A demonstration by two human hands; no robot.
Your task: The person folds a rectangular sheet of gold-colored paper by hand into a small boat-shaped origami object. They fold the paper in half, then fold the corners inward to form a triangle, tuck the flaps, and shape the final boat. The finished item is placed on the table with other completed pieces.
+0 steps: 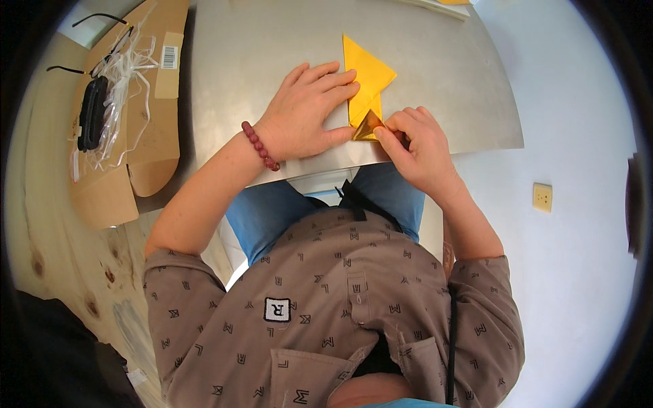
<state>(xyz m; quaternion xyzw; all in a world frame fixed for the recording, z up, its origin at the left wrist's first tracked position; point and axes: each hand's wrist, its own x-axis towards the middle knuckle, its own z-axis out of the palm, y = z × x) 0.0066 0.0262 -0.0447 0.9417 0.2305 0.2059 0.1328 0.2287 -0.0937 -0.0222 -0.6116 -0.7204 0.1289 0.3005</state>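
Short-sleeved taupe button shirt printed with small dark angular marks; chest pocket and square black-and-white patch. Blue jeans below. Dark red bead bracelet on left wrist. Black cord down right side of shirt. Both forearms bare.

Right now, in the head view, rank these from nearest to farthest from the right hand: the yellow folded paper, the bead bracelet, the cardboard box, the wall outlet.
From the right hand:
1. Yellow folded paper, pinched at its lower tip by the fingers.
2. Bead bracelet, on the left wrist, across the sheet.
3. Wall outlet, out to the right, about as near as the bracelet; too close to call.
4. Cardboard box, far left, off the metal table.
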